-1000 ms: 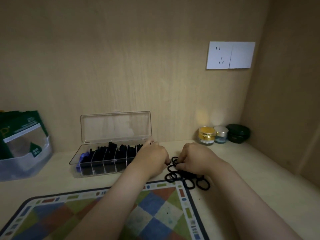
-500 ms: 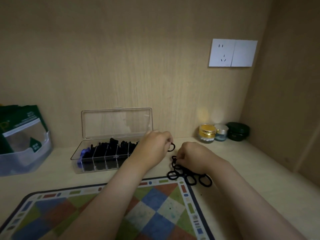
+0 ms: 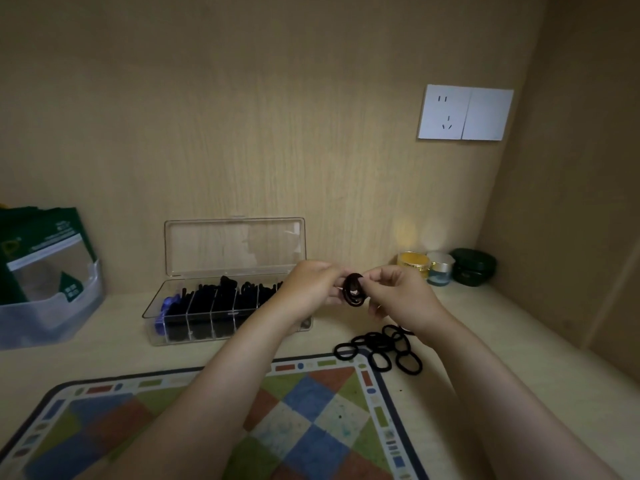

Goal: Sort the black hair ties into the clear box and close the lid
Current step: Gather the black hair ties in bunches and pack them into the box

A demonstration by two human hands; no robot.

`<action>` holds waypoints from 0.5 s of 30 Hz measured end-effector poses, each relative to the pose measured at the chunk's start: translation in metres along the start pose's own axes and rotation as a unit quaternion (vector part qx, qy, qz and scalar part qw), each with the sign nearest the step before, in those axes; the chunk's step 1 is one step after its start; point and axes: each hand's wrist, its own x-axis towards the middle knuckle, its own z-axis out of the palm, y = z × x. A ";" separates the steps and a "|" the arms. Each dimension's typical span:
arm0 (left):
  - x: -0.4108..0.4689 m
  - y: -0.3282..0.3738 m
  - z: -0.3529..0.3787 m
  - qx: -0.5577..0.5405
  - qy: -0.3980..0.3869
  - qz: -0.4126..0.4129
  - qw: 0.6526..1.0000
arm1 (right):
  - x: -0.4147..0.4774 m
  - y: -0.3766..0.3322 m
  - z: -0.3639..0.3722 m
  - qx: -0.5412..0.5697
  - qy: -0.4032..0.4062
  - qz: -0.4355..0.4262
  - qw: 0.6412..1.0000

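Both hands are raised above the shelf, pinching a small bunch of black hair ties between them. My left hand grips the bunch from the left and my right hand from the right. A pile of several loose black hair ties lies on the shelf below my right wrist. The clear box stands to the left, its lid upright against the wall. Its divided compartments hold black ties and something blue at the left end. My left hand hides the box's right end.
A patterned mat covers the near shelf. A clear bin with green packets stands at far left. A gold jar, a small clear jar and a dark green case sit in the back right corner under a wall socket.
Both hands rose from the pile on the shelf. They now hold a few ties together in the air, right of the box.
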 end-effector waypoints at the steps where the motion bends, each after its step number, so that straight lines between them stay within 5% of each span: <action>1: 0.001 0.000 -0.001 -0.001 -0.011 -0.004 1.000 | 0.000 0.000 0.001 -0.010 0.012 -0.005 1.000; 8: 0.000 -0.003 -0.003 0.111 -0.018 -0.004 0.994 | -0.001 0.001 0.001 -0.048 -0.003 -0.003 0.999; 11: -0.005 0.001 -0.007 0.208 0.013 0.023 0.978 | -0.002 0.001 -0.005 -0.146 -0.034 -0.020 0.989; 15: -0.018 0.008 -0.013 0.305 0.018 0.059 0.951 | -0.004 0.000 -0.009 -0.289 -0.196 0.021 0.937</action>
